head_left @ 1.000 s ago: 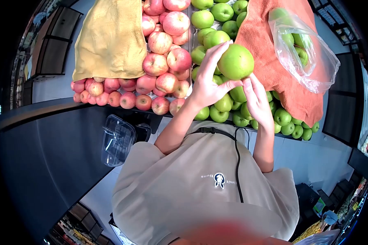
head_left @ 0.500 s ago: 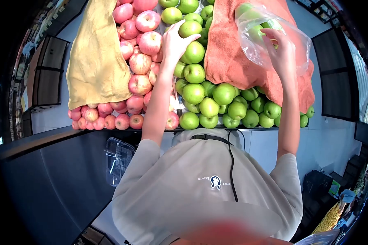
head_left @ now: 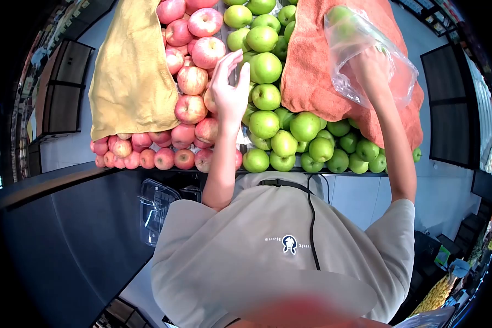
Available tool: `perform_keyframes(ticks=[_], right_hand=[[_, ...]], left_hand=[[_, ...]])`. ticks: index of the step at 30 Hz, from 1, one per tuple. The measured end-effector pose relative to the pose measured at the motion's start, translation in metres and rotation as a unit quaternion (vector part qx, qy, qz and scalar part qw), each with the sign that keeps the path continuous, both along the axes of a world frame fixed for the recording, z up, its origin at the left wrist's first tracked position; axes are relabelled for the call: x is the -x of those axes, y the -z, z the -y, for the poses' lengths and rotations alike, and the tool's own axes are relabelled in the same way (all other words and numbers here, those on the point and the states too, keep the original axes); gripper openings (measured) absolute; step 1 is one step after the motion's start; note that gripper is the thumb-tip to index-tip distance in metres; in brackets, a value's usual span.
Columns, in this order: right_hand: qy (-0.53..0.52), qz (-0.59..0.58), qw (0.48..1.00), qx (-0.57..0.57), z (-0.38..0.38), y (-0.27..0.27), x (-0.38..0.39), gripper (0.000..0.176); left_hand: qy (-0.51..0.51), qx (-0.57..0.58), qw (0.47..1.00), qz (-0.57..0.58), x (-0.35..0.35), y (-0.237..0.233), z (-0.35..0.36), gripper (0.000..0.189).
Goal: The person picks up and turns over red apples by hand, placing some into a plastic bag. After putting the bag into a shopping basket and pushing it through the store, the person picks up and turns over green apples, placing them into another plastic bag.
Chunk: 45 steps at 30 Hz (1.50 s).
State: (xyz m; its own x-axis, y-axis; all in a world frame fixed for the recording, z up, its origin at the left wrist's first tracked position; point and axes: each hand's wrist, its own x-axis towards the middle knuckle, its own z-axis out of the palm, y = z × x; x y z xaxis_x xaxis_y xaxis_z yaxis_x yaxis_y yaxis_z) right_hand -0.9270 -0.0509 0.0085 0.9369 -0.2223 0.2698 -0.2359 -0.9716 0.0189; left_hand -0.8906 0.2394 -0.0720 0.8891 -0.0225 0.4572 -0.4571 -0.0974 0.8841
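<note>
Grip: left hand [head_left: 228, 98] unclasped, bare, between red apples [head_left: 192, 81] and green apples [head_left: 266, 68]. Right hand [head_left: 373, 66] at clear bag [head_left: 349, 85], fingers obscured, grasp indeterminable. Bag lies toward orange cloth's [head_left: 306, 71] right edge.

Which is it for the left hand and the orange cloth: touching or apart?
Apart. The head view shows green apples lying in the gap between the left hand and the orange cloth.

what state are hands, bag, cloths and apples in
Left hand: open, empty
Red apples: heaped, partly covered
Green apples: heaped, partly covered
Yellow cloth: spread over red apples
Orange cloth: spread over green apples
Plastic bag: creased, on orange cloth
Right hand: at plastic bag, grip unclear
</note>
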Motion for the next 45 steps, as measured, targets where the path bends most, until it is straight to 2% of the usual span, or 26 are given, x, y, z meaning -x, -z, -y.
perform_keyframes(ticks=[1, 3, 5, 7, 8, 11, 14, 16, 19, 23, 25, 26, 31, 33, 34, 37, 39, 40, 41, 43, 44, 45], right_hand=[[0.028, -0.045, 0.998, -0.018, -0.001, -0.001, -0.004, 0.027], [0.022, -0.051, 0.998, -0.019, 0.000, 0.003, -0.011, 0.029], [0.013, -0.058, 0.998, -0.020, 0.005, 0.012, -0.024, 0.031], [-0.082, 0.069, 0.993, 0.040, 0.020, 0.037, -0.040, 0.037], [-0.083, 0.068, 0.993, 0.040, 0.028, 0.046, -0.044, 0.037], [-0.089, 0.089, 0.990, -0.061, 0.057, 0.069, -0.055, 0.037], [-0.093, 0.103, 0.982, -0.124, 0.056, 0.057, -0.050, 0.037], [0.004, -0.054, 0.985, -0.162, 0.017, 0.010, -0.029, 0.035], [0.069, -0.056, 0.990, -0.112, 0.002, 0.004, -0.023, 0.040], [0.060, -0.039, 0.993, -0.098, 0.026, 0.029, -0.031, 0.039], [-0.001, 0.093, 0.990, -0.109, 0.031, 0.034, -0.032, 0.037], [0.001, 0.093, 0.990, -0.109, 0.033, 0.038, -0.033, 0.037], [0.025, 0.061, 0.996, -0.056, 0.002, 0.029, -0.026, 0.040], [-0.004, 0.037, 0.992, -0.119, 0.004, 0.023, -0.023, 0.045], [0.023, 0.024, 0.993, -0.115, -0.003, 0.023, -0.024, 0.046], [0.056, 0.004, 0.993, -0.105, 0.010, 0.033, -0.036, 0.050], [0.044, -0.091, 0.994, -0.035, 0.031, 0.042, -0.049, 0.052], [0.046, -0.089, 0.994, -0.035, 0.037, 0.028, -0.043, 0.052], [-0.042, -0.119, 0.969, -0.213, 0.048, 0.009, -0.035, 0.052], [-0.130, -0.142, 0.905, -0.379, 0.043, -0.004, -0.018, 0.053], [-0.132, 0.022, 0.931, -0.339, 0.030, 0.002, -0.009, 0.050], [-0.132, 0.183, 0.930, -0.291, 0.015, 0.005, 0.003, 0.048]], left_hand=[[0.002, 0.011, 1.000, -0.019, 0.017, 0.000, -0.004, 0.028], [0.005, 0.022, 0.997, -0.070, 0.049, 0.006, -0.006, 0.022], [0.007, -0.015, 1.000, -0.001, 0.072, 0.010, -0.006, 0.014], [0.035, -0.045, 0.998, 0.024, 0.091, -0.001, -0.004, 0.013], [0.060, -0.032, 0.997, 0.020, 0.097, 0.003, -0.003, 0.014], [0.113, -0.032, 0.993, 0.025, 0.105, 0.003, -0.001, 0.013], [0.125, -0.028, 0.991, 0.046, 0.103, -0.002, 0.000, 0.015], [0.130, -0.026, 0.990, 0.048, 0.102, -0.003, 0.002, 0.015], [0.150, -0.025, 0.987, 0.046, 0.105, -0.003, 0.004, 0.016], [0.167, -0.029, 0.985, 0.034, 0.109, -0.002, 0.004, 0.016], [0.168, -0.029, 0.985, 0.039, 0.108, -0.001, 0.005, 0.015], [0.170, -0.029, 0.985, 0.031, 0.108, 0.000, 0.005, 0.014], [0.175, -0.028, 0.984, 0.026, 0.108, -0.002, 0.008, 0.013], [0.181, -0.034, 0.983, 0.016, 0.108, -0.002, 0.009, 0.013], [0.185, -0.034, 0.982, 0.017, 0.108, -0.001, 0.009, 0.013], [0.185, -0.033, 0.982, 0.017, 0.110, -0.001, 0.009, 0.012], [0.185, -0.038, 0.982, 0.011, 0.111, -0.002, 0.009, 0.012], [0.187, -0.038, 0.982, 0.013, 0.111, -0.002, 0.009, 0.012], [0.189, -0.038, 0.981, 0.014, 0.111, -0.002, 0.008, 0.012], [0.191, -0.036, 0.981, 0.018, 0.111, -0.003, 0.008, 0.012], [0.191, -0.029, 0.981, 0.012, 0.112, -0.003, 0.007, 0.012], [0.190, -0.022, 0.982, 0.004, 0.113, -0.003, 0.006, 0.011]])
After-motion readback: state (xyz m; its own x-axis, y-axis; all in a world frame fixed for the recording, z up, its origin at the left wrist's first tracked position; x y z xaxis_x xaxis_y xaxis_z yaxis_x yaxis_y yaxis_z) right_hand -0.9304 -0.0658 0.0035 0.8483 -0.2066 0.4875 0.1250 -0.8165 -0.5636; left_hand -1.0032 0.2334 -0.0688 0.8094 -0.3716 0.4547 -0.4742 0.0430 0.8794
